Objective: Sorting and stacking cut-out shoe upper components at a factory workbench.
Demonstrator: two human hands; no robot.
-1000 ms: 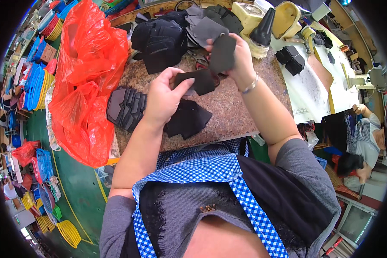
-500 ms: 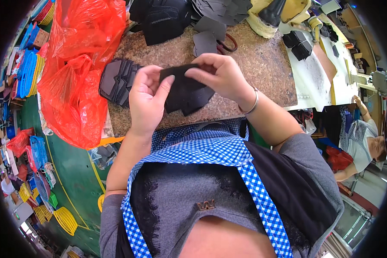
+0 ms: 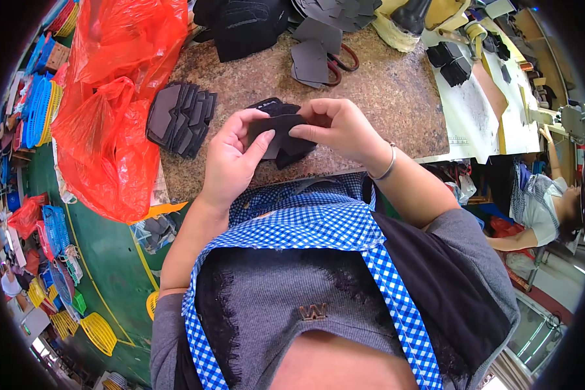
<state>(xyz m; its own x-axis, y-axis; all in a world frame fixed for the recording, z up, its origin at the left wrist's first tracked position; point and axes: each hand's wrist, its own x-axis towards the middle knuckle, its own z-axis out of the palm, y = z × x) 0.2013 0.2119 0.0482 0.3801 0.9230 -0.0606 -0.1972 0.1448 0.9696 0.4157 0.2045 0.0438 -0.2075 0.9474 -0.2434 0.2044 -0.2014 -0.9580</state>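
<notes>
Scissors (image 3: 355, 59) lie partly under grey pieces (image 3: 309, 63) beyond the left hand (image 3: 234, 149) and right hand (image 3: 346, 128), both pinching a black piece (image 3: 279, 125); red bag (image 3: 104, 153) leftward.

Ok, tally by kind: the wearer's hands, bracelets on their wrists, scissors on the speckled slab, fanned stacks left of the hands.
Hands: 2
Bracelet: 1
Scissors: 1
Fanned stack: 1
Total: 5
Uncounted: overlapping black pieces in the hands.

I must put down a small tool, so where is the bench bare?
The bench is barest right of the dark red handles, up to the white paper. A smaller patch: between the black pile and the left hand. Crowded: left, with grey stack and red bag; far edge too.
</notes>
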